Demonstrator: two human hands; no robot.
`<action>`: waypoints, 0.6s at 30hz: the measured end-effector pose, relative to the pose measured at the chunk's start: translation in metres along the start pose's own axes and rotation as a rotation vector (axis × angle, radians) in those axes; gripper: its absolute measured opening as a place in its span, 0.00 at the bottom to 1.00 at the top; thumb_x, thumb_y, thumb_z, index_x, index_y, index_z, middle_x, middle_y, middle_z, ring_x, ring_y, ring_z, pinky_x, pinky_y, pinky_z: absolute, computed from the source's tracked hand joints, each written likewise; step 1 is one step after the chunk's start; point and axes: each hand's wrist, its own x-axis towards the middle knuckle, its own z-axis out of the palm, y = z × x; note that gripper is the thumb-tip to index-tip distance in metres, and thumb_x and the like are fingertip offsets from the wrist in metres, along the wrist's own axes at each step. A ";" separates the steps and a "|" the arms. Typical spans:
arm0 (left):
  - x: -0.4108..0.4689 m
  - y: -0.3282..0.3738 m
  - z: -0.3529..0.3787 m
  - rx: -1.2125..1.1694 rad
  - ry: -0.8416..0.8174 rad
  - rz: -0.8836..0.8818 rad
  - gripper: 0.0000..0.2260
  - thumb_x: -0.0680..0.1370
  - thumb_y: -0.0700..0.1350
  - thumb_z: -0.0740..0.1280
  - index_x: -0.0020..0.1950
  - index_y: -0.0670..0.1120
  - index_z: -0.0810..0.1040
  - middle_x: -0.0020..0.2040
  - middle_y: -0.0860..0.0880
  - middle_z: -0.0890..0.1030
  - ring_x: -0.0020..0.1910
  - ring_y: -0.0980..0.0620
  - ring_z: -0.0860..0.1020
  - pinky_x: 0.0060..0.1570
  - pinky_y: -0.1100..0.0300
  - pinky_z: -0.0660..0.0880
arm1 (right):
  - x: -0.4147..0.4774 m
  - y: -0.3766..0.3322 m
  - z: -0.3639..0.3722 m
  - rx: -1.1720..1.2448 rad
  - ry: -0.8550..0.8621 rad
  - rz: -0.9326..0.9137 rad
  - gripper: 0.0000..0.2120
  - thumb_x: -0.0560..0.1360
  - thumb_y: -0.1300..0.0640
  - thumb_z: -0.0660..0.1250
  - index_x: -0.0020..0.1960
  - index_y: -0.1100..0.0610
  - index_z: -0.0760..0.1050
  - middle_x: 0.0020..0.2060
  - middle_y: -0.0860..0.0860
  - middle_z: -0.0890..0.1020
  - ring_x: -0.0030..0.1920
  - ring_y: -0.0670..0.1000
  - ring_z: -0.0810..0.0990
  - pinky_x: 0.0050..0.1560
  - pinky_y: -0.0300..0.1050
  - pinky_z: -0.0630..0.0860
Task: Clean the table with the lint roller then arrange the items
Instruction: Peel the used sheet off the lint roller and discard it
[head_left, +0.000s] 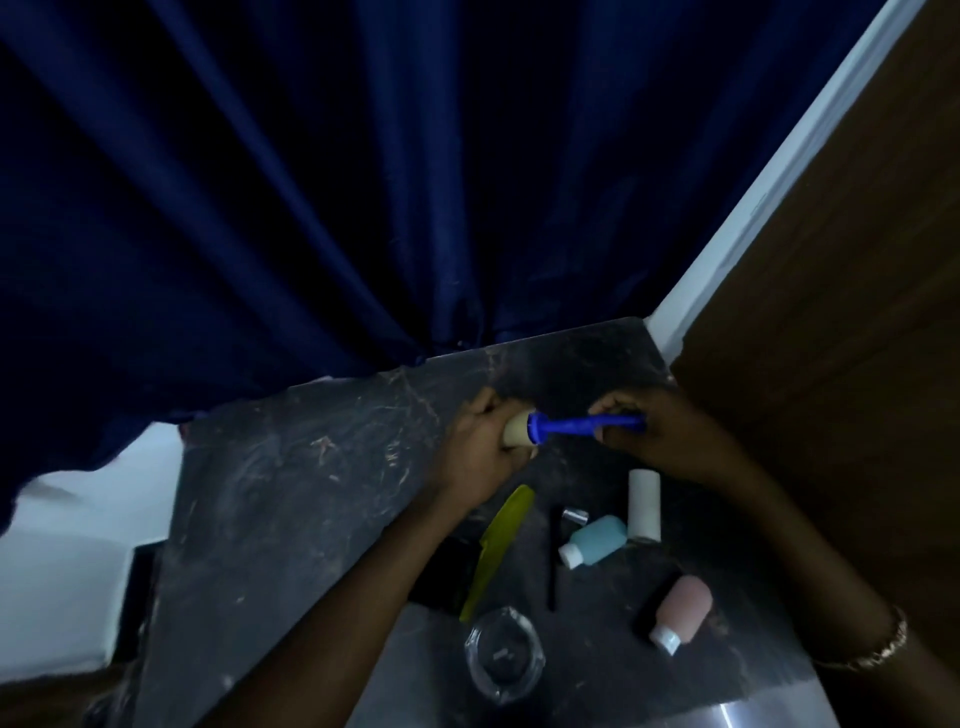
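Both hands hold the lint roller above the dark worktop: left hand wrapped round its roll, right hand gripping the blue handle, bottles lying nearby.

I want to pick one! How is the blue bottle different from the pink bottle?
The blue bottle lies nearer the hands, beside a white roll; the pink bottle lies closer to the person. Their bodies differ in colour, blue against pink. Both lie on their sides on the table with white caps.

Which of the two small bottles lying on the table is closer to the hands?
The blue bottle, beside the white roll. The pink bottle lies nearer the table's front edge, farther from both hands.
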 end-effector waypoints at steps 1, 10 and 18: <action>-0.015 0.000 -0.008 0.038 -0.016 -0.008 0.24 0.70 0.44 0.78 0.65 0.52 0.80 0.56 0.48 0.76 0.55 0.46 0.78 0.58 0.47 0.77 | -0.009 -0.011 0.008 -0.050 -0.035 -0.005 0.08 0.74 0.56 0.72 0.53 0.51 0.81 0.45 0.46 0.85 0.47 0.46 0.83 0.54 0.52 0.79; -0.131 0.017 -0.055 0.356 0.059 0.028 0.22 0.71 0.48 0.74 0.65 0.54 0.77 0.60 0.51 0.74 0.58 0.47 0.74 0.51 0.49 0.80 | -0.049 -0.096 0.106 -0.530 -0.206 0.038 0.14 0.76 0.46 0.62 0.56 0.52 0.75 0.57 0.59 0.80 0.57 0.62 0.80 0.54 0.50 0.76; -0.201 0.001 -0.093 0.463 0.169 -0.091 0.24 0.72 0.48 0.74 0.67 0.55 0.75 0.62 0.53 0.74 0.61 0.48 0.74 0.58 0.48 0.77 | -0.060 -0.152 0.164 -0.564 -0.160 -0.171 0.13 0.75 0.46 0.58 0.56 0.49 0.72 0.52 0.55 0.83 0.50 0.60 0.82 0.46 0.48 0.76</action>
